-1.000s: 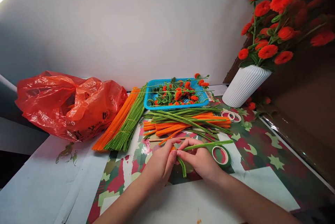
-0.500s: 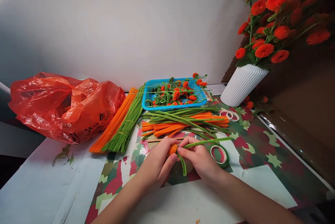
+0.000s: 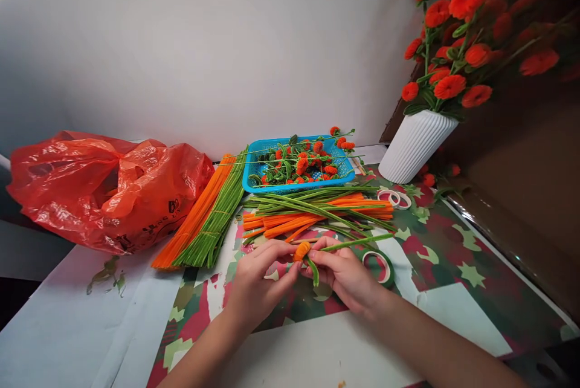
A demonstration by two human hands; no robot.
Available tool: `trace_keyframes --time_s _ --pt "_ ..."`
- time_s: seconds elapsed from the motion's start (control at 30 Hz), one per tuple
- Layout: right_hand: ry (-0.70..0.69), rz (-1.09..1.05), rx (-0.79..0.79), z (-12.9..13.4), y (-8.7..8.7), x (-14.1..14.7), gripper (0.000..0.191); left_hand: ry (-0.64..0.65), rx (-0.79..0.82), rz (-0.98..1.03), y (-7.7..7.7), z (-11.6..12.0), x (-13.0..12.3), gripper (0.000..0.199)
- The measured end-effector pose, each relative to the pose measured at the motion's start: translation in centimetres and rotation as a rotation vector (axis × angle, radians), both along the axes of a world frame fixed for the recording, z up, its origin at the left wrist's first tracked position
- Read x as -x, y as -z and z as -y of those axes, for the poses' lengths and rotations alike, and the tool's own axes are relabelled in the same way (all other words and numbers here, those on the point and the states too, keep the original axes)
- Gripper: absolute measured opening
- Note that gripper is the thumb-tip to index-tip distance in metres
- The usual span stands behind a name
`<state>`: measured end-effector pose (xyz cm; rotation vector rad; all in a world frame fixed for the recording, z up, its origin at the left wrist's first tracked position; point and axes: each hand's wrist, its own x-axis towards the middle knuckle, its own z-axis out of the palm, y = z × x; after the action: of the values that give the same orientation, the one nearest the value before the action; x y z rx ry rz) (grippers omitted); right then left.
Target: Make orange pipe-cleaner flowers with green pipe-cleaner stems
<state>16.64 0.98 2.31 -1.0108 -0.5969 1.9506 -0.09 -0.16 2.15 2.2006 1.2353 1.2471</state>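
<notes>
Between my hands is a small orange pipe-cleaner flower (image 3: 302, 250) with a green pipe cleaner (image 3: 357, 242) at its base. One end of the green strip hangs down in a short curve; the other sticks out to the right over my right hand. My left hand (image 3: 260, 276) pinches the flower's left side between thumb and fingers. My right hand (image 3: 347, 273) is closed on the green pipe cleaner just under the flower, its fingertips close to the left ones. Just right of that hand lies a roll of green tape (image 3: 379, 267).
Loose green and orange pipe cleaners (image 3: 317, 213) lie beyond my hands, before a blue basket (image 3: 247, 179) of finished flowers. Bundled orange and green pipe cleaners (image 3: 203, 213) and a red plastic bag (image 3: 109, 194) are left. A white vase (image 3: 417, 146) and white tape rolls (image 3: 401, 200) stand right.
The flower has tipped and shows more above my fingertips. My left hand's fingers have loosened and straightened a little around it. The whole view has shifted slightly.
</notes>
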Motion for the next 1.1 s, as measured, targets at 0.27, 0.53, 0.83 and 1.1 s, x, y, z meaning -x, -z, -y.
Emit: trace_keyframes --time_s 0.27,0.53,0.83,1.1 --pt "0.042 0.021 -0.073 0.6 0.6 0.4 0.039 -0.073 -0.032 0.011 0.2 0.3 -0.5 0.010" --pt "0.045 0.094 -0.213 0.6 0.6 0.3 0.034 0.035 0.019 0.129 0.1 0.2 -0.3 0.014" --pt "-0.092 0.459 -0.812 0.1 -0.6 -1.3 0.009 0.233 0.542 0.410 -0.3 -0.4 0.2 0.023" --pt "-0.208 0.182 -0.438 -0.7 -0.6 -1.7 0.020 0.271 0.051 0.123 -0.8 -0.4 0.8 0.035"
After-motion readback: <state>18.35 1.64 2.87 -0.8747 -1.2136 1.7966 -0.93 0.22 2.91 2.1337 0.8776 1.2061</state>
